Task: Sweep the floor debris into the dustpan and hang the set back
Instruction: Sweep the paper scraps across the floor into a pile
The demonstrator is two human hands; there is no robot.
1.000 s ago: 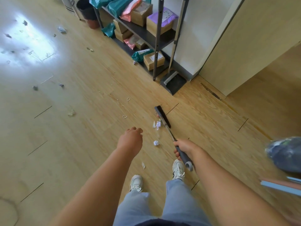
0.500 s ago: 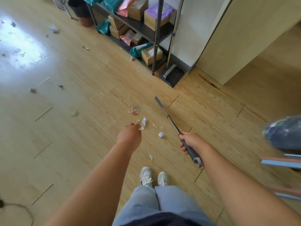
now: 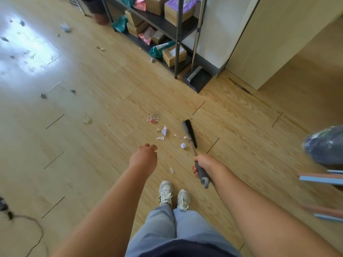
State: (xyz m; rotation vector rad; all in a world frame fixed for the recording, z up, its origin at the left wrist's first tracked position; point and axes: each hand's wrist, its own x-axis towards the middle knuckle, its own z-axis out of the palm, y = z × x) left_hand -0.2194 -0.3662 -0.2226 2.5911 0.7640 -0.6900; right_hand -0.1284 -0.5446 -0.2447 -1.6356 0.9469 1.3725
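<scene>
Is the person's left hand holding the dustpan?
No: the left hand holds nothing, while the dustpan stands beside the shelf rack.

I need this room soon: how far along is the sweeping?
Done: a few scraps gathered beside the broom. In hand: right hand grips its handle; left hand holds nothing. Left: debris scattered farther off, the dustpan unused by the shelf rack, hanging up.
</scene>
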